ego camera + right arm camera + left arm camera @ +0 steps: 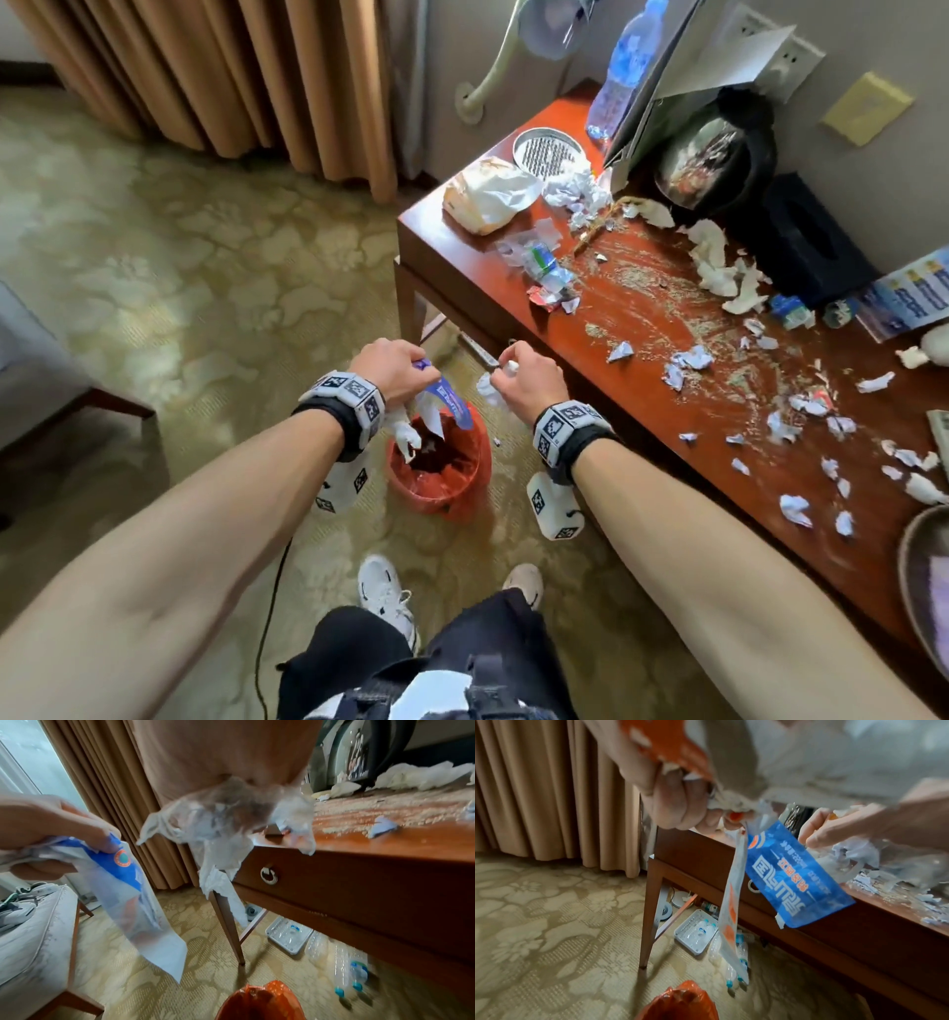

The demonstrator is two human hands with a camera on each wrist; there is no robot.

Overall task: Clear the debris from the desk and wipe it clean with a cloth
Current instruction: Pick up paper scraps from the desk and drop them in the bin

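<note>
Both hands hang over a bin lined with an orange bag [441, 462] on the carpet beside the wooden desk [642, 329]. My left hand [393, 367] grips a bunch of wrappers, among them a blue printed packet [793, 876] and a long white-and-orange strip [731, 902], dangling above the bin. My right hand [518, 377] holds crumpled clear plastic and white tissue [226, 825] just off the desk's front left corner. The desk top is strewn with torn paper bits [801, 411], crumbs and tissue wads [719, 257].
On the desk stand a water bottle [621, 67], a round metal strainer [549, 151], a wrapped bun [488, 195], a crushed bottle [549, 267], a black tissue box [806, 241] and a framed picture [714, 149]. Empty bottles and a white basket [695, 931] lie under the desk. Curtains hang behind.
</note>
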